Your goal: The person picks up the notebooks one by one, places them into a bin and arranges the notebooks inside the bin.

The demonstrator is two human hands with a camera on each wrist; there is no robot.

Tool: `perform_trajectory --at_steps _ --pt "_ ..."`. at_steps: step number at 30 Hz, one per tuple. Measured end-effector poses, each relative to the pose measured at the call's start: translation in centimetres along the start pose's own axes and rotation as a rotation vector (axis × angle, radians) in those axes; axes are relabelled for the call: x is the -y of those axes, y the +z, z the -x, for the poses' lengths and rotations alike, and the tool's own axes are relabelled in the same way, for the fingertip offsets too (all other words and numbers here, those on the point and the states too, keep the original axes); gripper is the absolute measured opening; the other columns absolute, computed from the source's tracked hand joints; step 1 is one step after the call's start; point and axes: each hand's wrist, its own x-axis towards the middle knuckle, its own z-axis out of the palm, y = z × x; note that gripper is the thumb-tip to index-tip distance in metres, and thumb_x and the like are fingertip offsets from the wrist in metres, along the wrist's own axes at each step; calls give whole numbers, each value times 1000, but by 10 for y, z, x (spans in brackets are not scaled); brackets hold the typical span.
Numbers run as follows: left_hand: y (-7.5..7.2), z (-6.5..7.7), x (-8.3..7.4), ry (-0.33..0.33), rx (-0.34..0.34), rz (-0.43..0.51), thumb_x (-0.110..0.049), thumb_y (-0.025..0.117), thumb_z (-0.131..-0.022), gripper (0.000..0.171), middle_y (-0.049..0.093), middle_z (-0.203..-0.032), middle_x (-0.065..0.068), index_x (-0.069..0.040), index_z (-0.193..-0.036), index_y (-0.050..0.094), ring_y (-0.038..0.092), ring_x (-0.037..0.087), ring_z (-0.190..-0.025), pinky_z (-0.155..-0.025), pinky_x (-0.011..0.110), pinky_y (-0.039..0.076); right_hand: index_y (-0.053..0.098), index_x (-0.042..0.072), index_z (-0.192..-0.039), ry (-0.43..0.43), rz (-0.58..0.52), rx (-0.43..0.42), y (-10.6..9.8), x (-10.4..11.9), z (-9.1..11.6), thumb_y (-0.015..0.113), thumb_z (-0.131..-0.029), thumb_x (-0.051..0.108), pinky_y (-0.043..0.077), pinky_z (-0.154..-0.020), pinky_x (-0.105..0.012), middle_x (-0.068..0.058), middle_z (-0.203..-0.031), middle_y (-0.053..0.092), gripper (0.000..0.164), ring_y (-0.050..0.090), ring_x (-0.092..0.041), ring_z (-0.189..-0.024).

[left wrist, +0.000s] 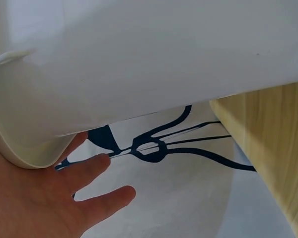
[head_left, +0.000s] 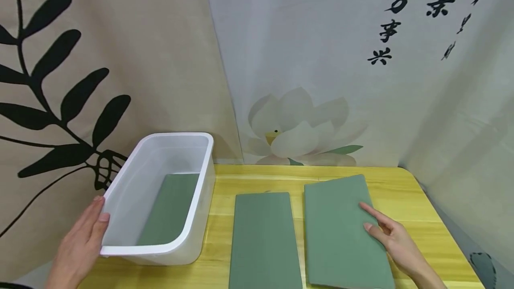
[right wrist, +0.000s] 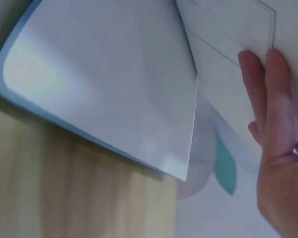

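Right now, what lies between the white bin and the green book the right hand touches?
A second green book lies there on the wooden table, with bare wood either side, as the head view shows.

The tabletop (head_left: 405, 195) is yellowish wood with visible grain and a rounded far right corner. A white bin (head_left: 206, 195) stands at its left, jutting past the edge. Near the bin, a slim green notebook (head_left: 263, 240) lies flat; just beside it rests a larger green notebook (head_left: 341, 235), its cover partly raised over white pages.
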Motion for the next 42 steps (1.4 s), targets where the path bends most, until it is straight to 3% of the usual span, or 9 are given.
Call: perform_trajectory --at_steps 5,12,15,20,23,28,36,39,42 --pt "-1 0 -2 -4 4 -16 -36 26 -115 62 -1 -171 19 -1 -163 11 4 55 -152 -114 78 9 34 15 -163 -86 -73 -62 2 17 7 54 -110 23 40 -98 -4 -9 -172 19 57 15 -15 -157" --pt "-1 -3 1 122 -12 -109 -33 32 -114 64 0 -171 22 8 -160 16 -4 51 -154 -107 86 11 31 7 -163 -224 -363 -54 18 41 9 49 -110 4 62 -86 -34 12 -154 47 56 63 -5 -123" --pt "0 -3 3 185 -29 -110 -30 35 -114 62 1 -171 20 8 -160 18 -5 46 -156 -109 85 7 32 7 -162 -251 -414 -60 30 54 7 49 -109 2 62 -85 -34 10 -145 57 56 66 -8 -119" --pt "4 -1 8 258 -54 -60 -25 37 -113 61 1 -171 20 14 -157 20 -8 38 -158 -126 51 -11 32 12 -164 -238 -457 -48 54 77 2 48 -110 6 64 -78 -41 3 -139 64 56 73 -20 -106" --pt "4 -1 9 277 -68 -42 -23 38 -113 59 4 -171 22 16 -155 23 -8 35 -158 -125 33 -13 33 11 -163 -261 -460 -50 72 90 -4 49 -110 7 63 -84 -38 1 -151 56 56 69 -16 -117" --pt "3 0 8 283 -83 -33 -21 38 -113 57 10 -168 28 19 -152 27 -6 31 -159 -125 28 -12 34 9 -162 -291 -506 -46 105 114 -17 53 -109 8 58 -94 -30 -5 -170 27 57 51 -6 -137" --pt "4 0 8 302 -107 -15 -17 37 -112 53 17 -166 30 19 -151 30 -3 26 -159 -124 22 -9 33 16 -163 -305 -672 81 157 149 -42 53 -109 10 58 -96 -32 -5 -169 26 58 50 -18 -140" --pt "4 1 9 304 -105 -20 -16 35 -113 53 16 -167 28 18 -153 27 -4 26 -159 -123 20 -10 32 16 -163 -319 -673 129 176 161 -50 52 -110 12 57 -94 -24 -4 -169 27 57 53 -14 -135" --pt "4 2 9 292 -95 -30 -17 32 -113 53 13 -168 27 16 -155 24 -5 28 -159 -123 21 -11 33 15 -163 -338 -624 149 194 171 -58 50 -110 12 50 -63 -15 -7 -168 28 55 62 -3 -82"
